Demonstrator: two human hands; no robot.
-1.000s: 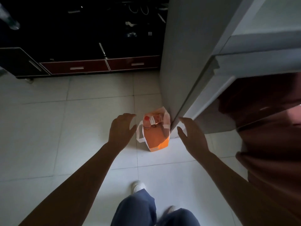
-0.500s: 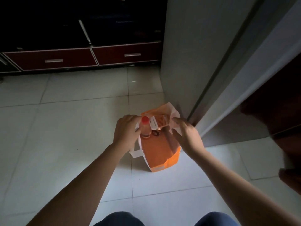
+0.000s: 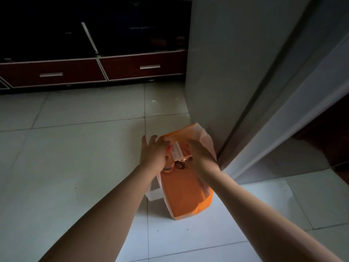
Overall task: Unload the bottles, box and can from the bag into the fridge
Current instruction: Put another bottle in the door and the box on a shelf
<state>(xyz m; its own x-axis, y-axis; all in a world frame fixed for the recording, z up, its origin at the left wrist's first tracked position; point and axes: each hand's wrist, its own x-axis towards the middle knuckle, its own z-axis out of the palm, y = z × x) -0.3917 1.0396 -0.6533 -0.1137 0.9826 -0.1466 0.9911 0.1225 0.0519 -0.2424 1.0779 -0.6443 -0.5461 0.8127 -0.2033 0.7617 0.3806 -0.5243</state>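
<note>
Standing against the right side of the view is the fridge (image 3: 236, 63), a tall pale cabinet with its door (image 3: 294, 103) swung out toward the camera; the interior and shelves are not visible from here. Behind it, a dark cabinet with two red-brown drawers (image 3: 143, 67) runs along the far wall. The tiled floor (image 3: 75, 157) carries the orange bag (image 3: 183, 193), which stands just beside the lower front corner of the fridge, mouth open upward.

Inside the bag mouth: a box (image 3: 179, 151) with a pale label, a bottle (image 3: 168, 167) at its left, and a dark round top (image 3: 180, 164) beside it that may be the can or a second bottle; it is too dim to tell.

The left hand (image 3: 153, 152) lies over the left rim, fingers extended, at or against the bottle; whether it has closed on it cannot be told. The right hand (image 3: 200, 154) curls over the right rim at the box, grip likewise undetermined.

Assessment: the first step is in hand, reaching into the bag; nothing is lifted clear yet. The next move calls for a firm hold on one item, a straight lift past the soft rim, then a swing right around the door into the fridge.
</note>
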